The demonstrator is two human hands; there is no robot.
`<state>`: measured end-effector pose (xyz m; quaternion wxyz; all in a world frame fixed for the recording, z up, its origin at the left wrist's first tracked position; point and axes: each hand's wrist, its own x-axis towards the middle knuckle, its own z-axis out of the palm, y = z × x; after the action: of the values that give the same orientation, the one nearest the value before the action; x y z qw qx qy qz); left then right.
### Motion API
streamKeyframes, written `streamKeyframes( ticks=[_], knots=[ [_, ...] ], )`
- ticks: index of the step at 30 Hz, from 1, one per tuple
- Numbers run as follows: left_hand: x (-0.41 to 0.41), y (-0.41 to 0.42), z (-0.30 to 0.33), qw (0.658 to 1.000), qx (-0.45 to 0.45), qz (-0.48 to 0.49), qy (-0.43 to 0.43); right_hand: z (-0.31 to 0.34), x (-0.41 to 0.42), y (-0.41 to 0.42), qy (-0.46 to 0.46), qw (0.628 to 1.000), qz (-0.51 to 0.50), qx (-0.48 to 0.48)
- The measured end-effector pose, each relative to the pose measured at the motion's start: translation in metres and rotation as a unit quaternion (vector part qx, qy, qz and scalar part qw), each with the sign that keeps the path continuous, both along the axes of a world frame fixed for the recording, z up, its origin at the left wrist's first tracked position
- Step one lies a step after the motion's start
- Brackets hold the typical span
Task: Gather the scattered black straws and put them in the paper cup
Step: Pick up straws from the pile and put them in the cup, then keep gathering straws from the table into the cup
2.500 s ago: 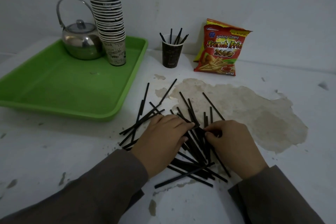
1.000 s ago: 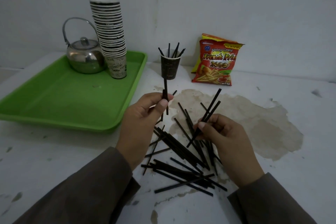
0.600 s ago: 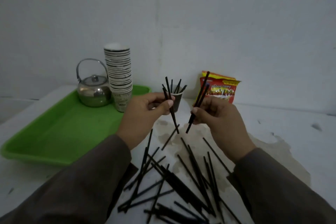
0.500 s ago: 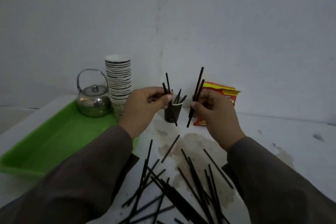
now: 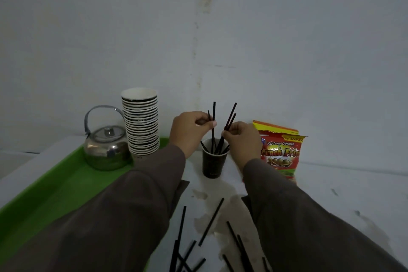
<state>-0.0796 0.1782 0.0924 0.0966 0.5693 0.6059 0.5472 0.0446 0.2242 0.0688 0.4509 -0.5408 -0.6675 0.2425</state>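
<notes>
Both hands, left [image 5: 191, 128] and right [image 5: 240, 137], have risen from the tabletop pile, each pinching thin black straws [image 5: 229, 117] into the dark paper cup [image 5: 213, 164] mid-frame; delivery underway

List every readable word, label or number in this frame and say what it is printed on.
"Kentang Goreng": red snack bag, small script near its top.
"French Frie": same bag, large yellow letters, cut off at the bag's right edge.
"2000": same bag, below that; partly blurred, uncertain.
Print on the dark paper cup and on the cup stack: too small and blurred to read.
</notes>
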Motion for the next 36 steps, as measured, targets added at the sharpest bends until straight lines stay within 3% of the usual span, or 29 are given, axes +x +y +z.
streamKeyframes(
  ticks=[8, 12, 20, 26, 32, 36],
  knots=[
    [-0.003, 0.020, -0.034, 0.992, -0.114, 0.008, 0.056, -0.016, 0.001, 0.002, -0.086, 0.994, -0.005, -0.066],
    [-0.002, 0.019, -0.035, 0.987, -0.133, -0.008, 0.086, -0.011, -0.001, -0.002, -0.122, 0.991, 0.011, -0.046],
    [-0.008, 0.002, -0.013, 0.990, -0.104, -0.024, 0.087, 0.007, 0.010, -0.010, -0.063, 0.996, 0.044, 0.037],
    [0.014, -0.073, -0.010, 0.983, -0.048, -0.048, 0.170, 0.011, 0.048, -0.077, -0.037, 0.992, 0.114, 0.047],
    [0.035, -0.174, -0.052, 0.960, -0.117, -0.169, 0.191, -0.019, 0.102, -0.169, -0.097, 0.974, 0.205, -0.011],
    [0.050, -0.217, -0.078, 0.944, -0.167, -0.193, 0.207, -0.037, 0.130, -0.212, -0.134, 0.961, 0.238, -0.051]
  ],
)
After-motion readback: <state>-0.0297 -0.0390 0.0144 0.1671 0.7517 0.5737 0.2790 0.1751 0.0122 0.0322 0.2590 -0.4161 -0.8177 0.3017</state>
